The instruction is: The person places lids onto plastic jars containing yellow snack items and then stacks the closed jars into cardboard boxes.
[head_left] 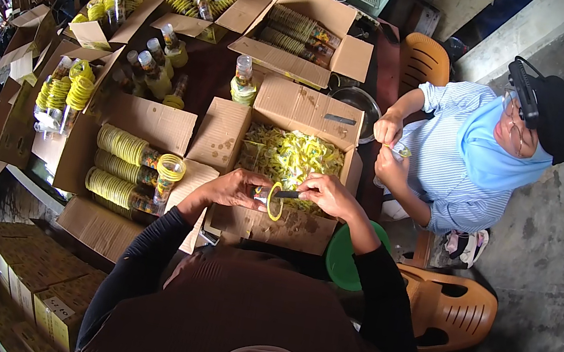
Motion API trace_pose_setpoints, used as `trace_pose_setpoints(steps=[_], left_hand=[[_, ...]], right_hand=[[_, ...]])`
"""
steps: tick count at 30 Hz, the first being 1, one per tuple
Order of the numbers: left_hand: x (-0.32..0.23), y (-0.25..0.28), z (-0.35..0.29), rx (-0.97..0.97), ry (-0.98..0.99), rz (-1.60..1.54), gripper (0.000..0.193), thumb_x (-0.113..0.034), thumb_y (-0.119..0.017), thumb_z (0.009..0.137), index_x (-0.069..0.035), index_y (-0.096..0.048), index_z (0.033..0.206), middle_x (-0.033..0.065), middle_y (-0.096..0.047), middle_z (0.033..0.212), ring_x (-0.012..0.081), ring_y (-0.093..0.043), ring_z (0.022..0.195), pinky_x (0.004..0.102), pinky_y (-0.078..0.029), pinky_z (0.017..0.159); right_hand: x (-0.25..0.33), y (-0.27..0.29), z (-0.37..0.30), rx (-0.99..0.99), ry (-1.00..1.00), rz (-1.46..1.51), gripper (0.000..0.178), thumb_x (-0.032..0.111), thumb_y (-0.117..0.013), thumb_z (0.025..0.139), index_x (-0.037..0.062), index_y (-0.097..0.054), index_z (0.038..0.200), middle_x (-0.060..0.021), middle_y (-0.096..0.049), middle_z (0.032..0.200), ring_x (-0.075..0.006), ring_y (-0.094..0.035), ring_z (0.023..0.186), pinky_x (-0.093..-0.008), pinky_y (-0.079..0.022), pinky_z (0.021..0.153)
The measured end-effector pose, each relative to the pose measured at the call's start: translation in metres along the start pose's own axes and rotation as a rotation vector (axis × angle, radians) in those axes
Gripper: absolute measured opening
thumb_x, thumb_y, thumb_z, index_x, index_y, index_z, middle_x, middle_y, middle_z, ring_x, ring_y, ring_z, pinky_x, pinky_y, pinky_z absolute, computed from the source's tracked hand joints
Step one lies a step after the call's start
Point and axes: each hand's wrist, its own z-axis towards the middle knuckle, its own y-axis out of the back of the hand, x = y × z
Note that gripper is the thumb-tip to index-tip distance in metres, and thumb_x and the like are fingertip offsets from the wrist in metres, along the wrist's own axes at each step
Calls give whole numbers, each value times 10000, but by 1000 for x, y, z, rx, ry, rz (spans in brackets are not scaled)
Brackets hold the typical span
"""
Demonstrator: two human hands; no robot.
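Note:
My left hand (236, 187) is closed around a clear plastic cup (261, 193) with a wide yellow rim, tipped on its side so the mouth faces right. In my right hand (327, 196) a dark, flat, blade-like strip (287, 194) is pinched, its tip at the cup's mouth. Whether the strip touches the cup I cannot tell. Both hands are over the near edge of an open cardboard box (306, 105) heaped with small yellow packets (293, 155). A similar dark strip (339, 119) lies on the box's far flap.
Left, a carton (149, 115) holds stacked yellow-rimmed cups (125, 146); more cartons (298, 66) of cups stand behind. Clear bottle-like stacks (244, 71) stand between them. On the right a co-worker (482, 151) handles a small item. A green basin (351, 256) and orange chair (451, 308) are nearby.

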Motion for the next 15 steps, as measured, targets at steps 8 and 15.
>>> trace_pose_setpoints(steps=[8,15], left_hand=[[9,0,0,-54,-100,5,516,-152,-804,762,6,-605,1212,47,-616,1017,111,-555,866,270,-491,699],[7,-8,1,-95,-153,98,571,-156,-826,722,48,-589,1199,138,-632,1120,234,-624,969,343,-510,788]], right_hand=[[-10,-12,0,-98,42,37,132,83,-688,817,12,-694,928,-98,-606,817,-237,-602,719,-340,-470,659],[-10,-7,-2,-2,-35,104,157,99,-694,824,2,-687,947,-100,-608,818,-218,-606,728,-323,-461,644]])
